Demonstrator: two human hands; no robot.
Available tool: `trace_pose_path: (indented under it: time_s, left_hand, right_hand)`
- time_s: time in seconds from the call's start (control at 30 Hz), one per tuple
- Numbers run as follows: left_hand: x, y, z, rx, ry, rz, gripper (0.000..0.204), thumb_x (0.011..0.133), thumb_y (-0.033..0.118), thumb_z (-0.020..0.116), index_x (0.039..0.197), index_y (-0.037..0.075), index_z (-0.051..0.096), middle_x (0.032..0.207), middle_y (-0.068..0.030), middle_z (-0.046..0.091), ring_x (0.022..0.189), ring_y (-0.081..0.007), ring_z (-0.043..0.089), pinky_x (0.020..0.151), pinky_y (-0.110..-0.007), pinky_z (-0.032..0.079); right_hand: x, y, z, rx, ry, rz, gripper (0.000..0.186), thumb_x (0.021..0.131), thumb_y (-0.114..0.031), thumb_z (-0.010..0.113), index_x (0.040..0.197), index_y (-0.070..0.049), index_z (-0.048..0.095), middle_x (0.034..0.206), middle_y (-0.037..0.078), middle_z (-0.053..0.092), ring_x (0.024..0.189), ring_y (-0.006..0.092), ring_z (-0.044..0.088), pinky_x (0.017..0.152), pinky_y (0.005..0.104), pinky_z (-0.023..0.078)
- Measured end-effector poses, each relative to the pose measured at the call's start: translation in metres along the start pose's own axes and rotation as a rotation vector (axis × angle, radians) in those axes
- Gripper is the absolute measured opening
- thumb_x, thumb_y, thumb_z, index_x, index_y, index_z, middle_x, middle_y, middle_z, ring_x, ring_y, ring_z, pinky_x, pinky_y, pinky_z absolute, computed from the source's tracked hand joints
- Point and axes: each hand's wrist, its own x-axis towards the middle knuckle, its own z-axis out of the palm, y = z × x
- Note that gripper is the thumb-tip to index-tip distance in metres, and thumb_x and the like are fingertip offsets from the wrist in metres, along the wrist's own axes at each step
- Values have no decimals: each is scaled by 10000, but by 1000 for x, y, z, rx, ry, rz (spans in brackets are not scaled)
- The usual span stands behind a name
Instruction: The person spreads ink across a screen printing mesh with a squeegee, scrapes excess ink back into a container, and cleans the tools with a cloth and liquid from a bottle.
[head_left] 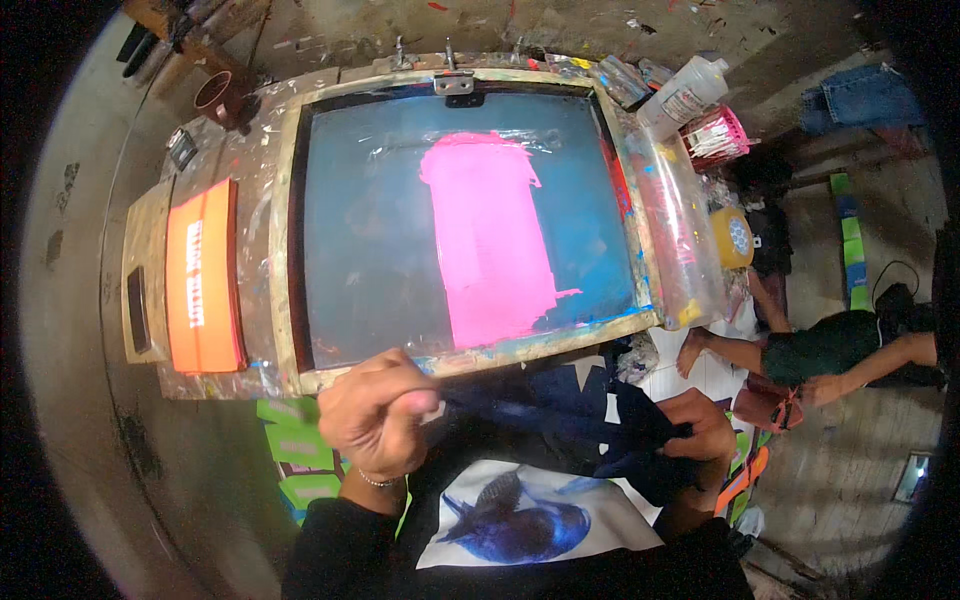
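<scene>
Head view shows the left hand (382, 412) closed in a fist at the near edge of the wooden screen frame (283, 230), while the right hand (705, 428) grips a bunch of dark blue cloth (560, 400) that stretches between both hands just under that near edge. Pink ink (490, 240) covers a tall patch in the middle of the blue mesh, a stack of orange sheets (205, 280) lies left of the frame, and a white bottle (685, 95) and a yellow tape roll (733, 237) sit to the right. Another person (830, 350) crouches on the floor at the right.
</scene>
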Motion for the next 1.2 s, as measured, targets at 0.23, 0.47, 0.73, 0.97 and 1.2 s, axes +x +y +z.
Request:
trace_pose_path:
  time_s: [0.23, 0.47, 0.73, 0.97, 1.2]
  left_hand:
    - [5, 2, -2, -378, 454, -352, 271, 1027, 362, 321, 904, 120, 327, 501, -58, 477, 303, -192, 476, 269, -300, 440]
    - [17, -5, -30, -472, 184, -710, 186, 1003, 266, 453, 966, 94, 394, 468, -23, 412, 294, -110, 352, 272, -246, 300]
    - [-24, -6, -3, -360, -74, -828, 184, 908, -2, 568, 1090, -21, 567, 831, 12, 596, 662, -7, 499, 549, -168, 385]
    - [-34, -1, -5, -341, -373, -708, 452, 843, 141, 704, 1213, -51, 528, 966, -56, 600, 779, -111, 551, 683, -255, 462]
    - [-24, 12, 26, 34, -745, -500, 650, 734, 210, 804, 1256, -39, 504, 953, -159, 560, 815, -259, 579, 723, -320, 474]
  right_hand:
    - [56, -16, 32, -34, 30, -131, 415, 646, -293, 825, 882, -9, 638, 996, 189, 614, 945, 328, 590, 786, 377, 448]
    - [99, -18, 69, 437, 169, -433, 653, 511, -205, 896, 1000, 124, 614, 986, 219, 659, 887, 288, 646, 802, 377, 504]
    - [127, -39, 66, 692, -61, -381, 641, 541, -57, 881, 1069, 101, 553, 930, 258, 637, 847, 319, 643, 716, 410, 492]
    - [142, -71, 47, 396, -69, -102, 852, 561, -264, 853, 1278, 8, 481, 1270, 121, 532, 1144, 210, 541, 1019, 362, 382]
    - [123, -40, 19, 165, -117, -352, 672, 571, -272, 843, 1128, 14, 598, 1038, 139, 623, 966, 267, 608, 879, 342, 442]
